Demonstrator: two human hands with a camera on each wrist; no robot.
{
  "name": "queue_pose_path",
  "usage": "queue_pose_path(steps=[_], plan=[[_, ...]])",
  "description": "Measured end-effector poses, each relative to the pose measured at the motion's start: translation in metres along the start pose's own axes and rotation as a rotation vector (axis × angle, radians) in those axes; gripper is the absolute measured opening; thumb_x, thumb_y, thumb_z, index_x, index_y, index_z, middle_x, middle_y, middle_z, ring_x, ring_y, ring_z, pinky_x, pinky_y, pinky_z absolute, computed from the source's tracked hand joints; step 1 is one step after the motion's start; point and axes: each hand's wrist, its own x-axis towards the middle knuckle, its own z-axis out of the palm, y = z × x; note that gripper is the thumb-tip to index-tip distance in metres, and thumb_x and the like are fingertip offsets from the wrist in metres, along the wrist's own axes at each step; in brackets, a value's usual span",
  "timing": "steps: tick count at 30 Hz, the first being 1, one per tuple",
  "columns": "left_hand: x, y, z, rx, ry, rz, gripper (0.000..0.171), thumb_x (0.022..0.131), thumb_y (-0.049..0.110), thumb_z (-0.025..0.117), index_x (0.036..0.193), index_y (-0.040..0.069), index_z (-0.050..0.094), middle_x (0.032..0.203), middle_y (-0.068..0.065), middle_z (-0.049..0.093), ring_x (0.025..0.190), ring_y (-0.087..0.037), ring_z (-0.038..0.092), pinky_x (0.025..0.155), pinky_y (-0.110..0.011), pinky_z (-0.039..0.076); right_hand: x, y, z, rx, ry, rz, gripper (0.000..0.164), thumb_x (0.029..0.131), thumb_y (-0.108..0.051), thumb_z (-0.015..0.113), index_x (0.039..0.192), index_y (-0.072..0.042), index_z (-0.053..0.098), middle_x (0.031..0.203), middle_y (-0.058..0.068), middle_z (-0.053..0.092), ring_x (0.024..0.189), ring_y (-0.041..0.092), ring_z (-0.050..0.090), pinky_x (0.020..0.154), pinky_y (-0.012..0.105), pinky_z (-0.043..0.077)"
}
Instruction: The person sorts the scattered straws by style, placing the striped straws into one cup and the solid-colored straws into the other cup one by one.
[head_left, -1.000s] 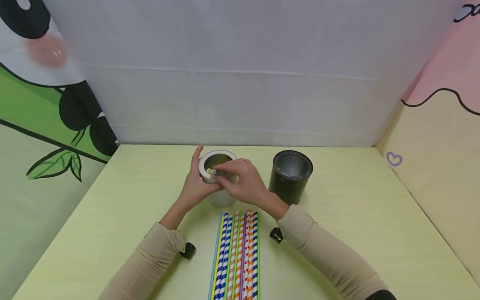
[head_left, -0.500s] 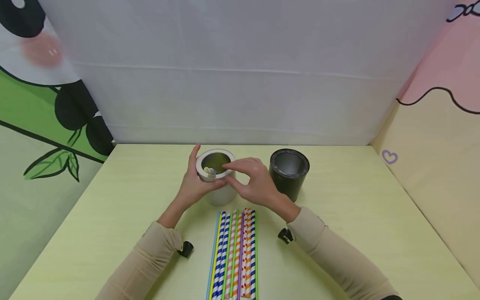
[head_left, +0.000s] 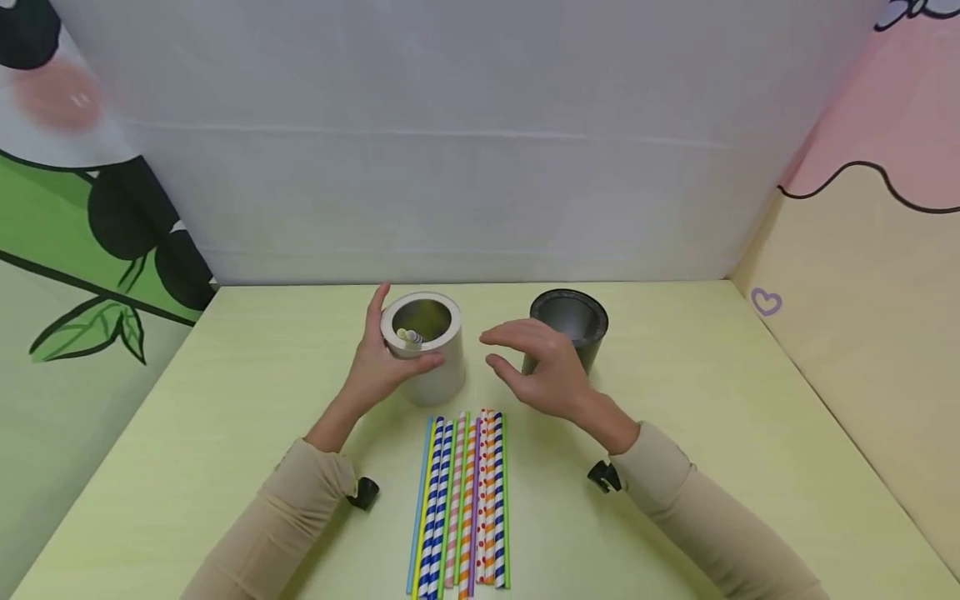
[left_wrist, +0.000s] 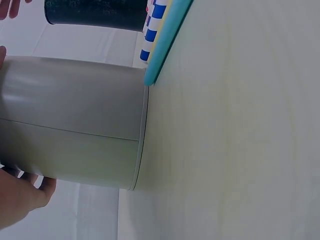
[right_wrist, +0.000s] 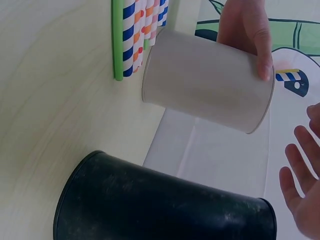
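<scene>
My left hand (head_left: pixel 375 371) holds a white cylindrical can (head_left: pixel 442 375), thumb across the front near the rim and fingers round the far side. The can stands upright on the table. Inside its mouth, the ends of a few straws (head_left: pixel 410 337) lean toward the near left; in the right wrist view, yellow and blue-striped straw tips (right_wrist: pixel 287 76) stick out past the rim. My right hand (head_left: pixel 547 371) hovers to the can's right with nothing in it, thumb and fingers apart. Behind that hand stands a black can (head_left: pixel 595 350), partly hidden by it.
A row of several paper straws (head_left: pixel 461 500), plain and striped or dotted, lies on the pale table (head_left: pixel 675 400) in front of the white can. A white backdrop (head_left: pixel 480 208) rises behind, with printed panels at both sides.
My right hand has let go of the straw ends in the white can and moved right toward the black can, fingers spreading. My left hand keeps its hold on the white can.
</scene>
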Motion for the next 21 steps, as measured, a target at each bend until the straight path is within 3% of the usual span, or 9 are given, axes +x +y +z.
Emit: queue_pose_path(steps=[10, 21], plan=[[0.001, 0.0, -0.001, -0.003, 0.016, -0.002, 0.12, 0.067, 0.029, 0.089, 0.149, 0.048, 0.003, 0.143, -0.009, 0.039, 0.128, -0.026, 0.041, 0.106, -0.055, 0.03, -0.007, -0.001, -0.006, 0.013, -0.022, -0.023, 0.025, 0.078, -0.003, 0.075, 0.102, -0.004, 0.073, 0.1, 0.005, 0.073, 0.097, 0.02, 0.066, 0.089, 0.033, 0.05], [0.002, 0.0, 0.002, -0.012, 0.003, 0.002, 0.122, 0.066, 0.029, 0.089, 0.148, 0.05, 0.002, 0.145, -0.009, 0.038, 0.129, -0.027, 0.041, 0.104, -0.055, 0.031, -0.032, -0.012, -0.007, -0.007, -0.21, -0.014, 0.024, 0.079, -0.006, 0.075, 0.103, -0.009, 0.074, 0.102, 0.0, 0.072, 0.097, 0.015, 0.065, 0.086, 0.03, 0.051]])
